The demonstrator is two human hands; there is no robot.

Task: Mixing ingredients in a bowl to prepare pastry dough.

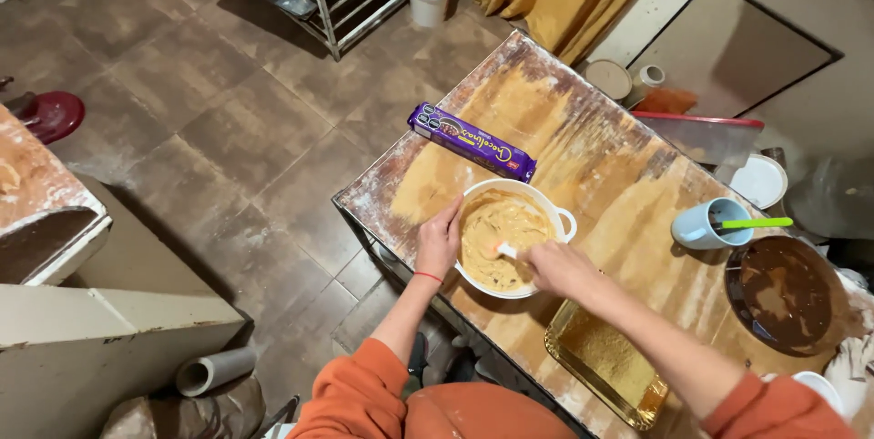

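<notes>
Orange sleeves frame the nearest part of the view, and from them both arms reach out over a floury wooden tabletop. Just past the right forearm lies a gold rectangular tray, near the tabletop's front edge. The right hand has its fingers clenched around a white-handled utensil whose end sits in pale tan batter. That batter fills a white bowl (it has a small loop handle on its far-right side), standing near the front-left edge. The left hand grips the bowl's left rim, fingers curled against its wall. Beyond the bowl lies a purple biscuit packet, close but apart. Farther right stand a blue mug with a green-handled tool and a round dark pan.
</notes>
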